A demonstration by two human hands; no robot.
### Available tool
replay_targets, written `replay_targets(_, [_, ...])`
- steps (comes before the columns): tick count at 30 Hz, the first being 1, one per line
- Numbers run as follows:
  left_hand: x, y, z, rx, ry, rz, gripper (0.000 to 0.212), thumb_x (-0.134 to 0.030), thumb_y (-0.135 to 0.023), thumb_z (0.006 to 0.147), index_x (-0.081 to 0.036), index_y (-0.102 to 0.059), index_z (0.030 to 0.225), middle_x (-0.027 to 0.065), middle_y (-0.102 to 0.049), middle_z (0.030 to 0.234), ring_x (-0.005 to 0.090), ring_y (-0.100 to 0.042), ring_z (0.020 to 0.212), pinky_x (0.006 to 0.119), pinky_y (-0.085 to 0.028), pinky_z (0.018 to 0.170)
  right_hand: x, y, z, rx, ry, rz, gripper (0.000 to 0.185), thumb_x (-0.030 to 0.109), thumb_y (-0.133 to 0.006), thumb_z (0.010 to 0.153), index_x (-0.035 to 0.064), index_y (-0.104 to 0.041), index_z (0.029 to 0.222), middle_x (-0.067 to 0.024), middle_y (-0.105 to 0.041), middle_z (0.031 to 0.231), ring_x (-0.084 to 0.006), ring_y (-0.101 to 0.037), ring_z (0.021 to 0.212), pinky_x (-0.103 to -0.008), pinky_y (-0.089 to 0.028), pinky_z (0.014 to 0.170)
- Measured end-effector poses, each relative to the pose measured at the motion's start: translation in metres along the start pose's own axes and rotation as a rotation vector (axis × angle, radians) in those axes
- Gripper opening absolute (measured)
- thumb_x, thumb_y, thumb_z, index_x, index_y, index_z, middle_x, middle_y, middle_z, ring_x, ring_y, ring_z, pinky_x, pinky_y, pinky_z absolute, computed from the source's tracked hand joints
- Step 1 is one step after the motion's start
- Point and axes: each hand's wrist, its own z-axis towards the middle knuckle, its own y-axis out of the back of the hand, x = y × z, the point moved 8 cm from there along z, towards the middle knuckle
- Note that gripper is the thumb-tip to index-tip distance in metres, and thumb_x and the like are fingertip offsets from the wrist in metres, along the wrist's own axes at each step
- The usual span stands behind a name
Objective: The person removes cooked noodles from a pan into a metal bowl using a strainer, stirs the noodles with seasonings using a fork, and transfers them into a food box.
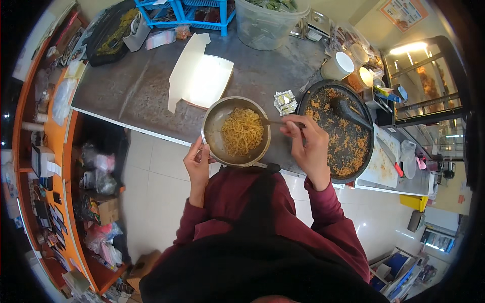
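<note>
A round metal bowl sits at the near edge of the dark counter, tilted a little, with cooked noodles gathered in it. My left hand grips its lower left rim. In my right hand is the handle of a metal utensil, whose far end reaches the noodles; its tip is hidden, so I cannot tell its kind. Beyond the bowl lies an opened white cardboard food box. A crumpled foil sachet rests right of the bowl, beside a large dark stone mortar spread with reddish-brown paste or crumbs.
A stone pestle lies in the mortar. To its right are a white cutting board and a knife with a red handle. Jars, a large clear tub and blue plastic racks stand at the back.
</note>
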Motion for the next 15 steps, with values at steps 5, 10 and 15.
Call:
replay_targets(5, [0.000,-0.002,-0.001,-0.009,0.038,-0.022,0.038,-0.005,-0.057,0.091,0.007,-0.049,0.126,0.0082,-0.058,0.100,0.0095,-0.062,0.066,0.023,-0.056,0.055,-0.047,-0.038,-0.040,0.016,-0.180,-0.100,0.008,0.000,-0.054,0.090,-0.0023,-0.061,0.093,-0.0111,-0.065,0.083,-0.0197,-0.069,0.070,-0.0280,-0.053,0.058])
replay_targets(10, [-0.024,-0.030,-0.011,0.064,-0.018,-0.017,0.038,-0.002,-0.057,0.090,0.005,-0.050,0.127,0.0070,-0.055,0.096,0.0088,-0.060,0.066,0.023,-0.056,0.055,-0.141,-0.088,-0.096,-0.278,-0.764,0.751,0.022,0.014,-0.051,0.096,-0.0064,-0.056,0.104,-0.0142,-0.065,0.087,-0.0206,-0.068,0.076,-0.0276,-0.057,0.067])
replay_targets(15, [-0.036,-0.038,-0.013,0.117,-0.100,0.118,0.035,-0.004,-0.056,0.090,0.004,-0.053,0.125,0.0088,-0.056,0.102,0.0115,-0.062,0.066,0.024,-0.057,0.055,-0.143,-0.093,-0.090,-0.299,-0.880,0.996,0.025,0.018,-0.052,0.096,-0.0058,-0.056,0.104,-0.0159,-0.066,0.088,-0.0210,-0.068,0.080,-0.0290,-0.057,0.070])
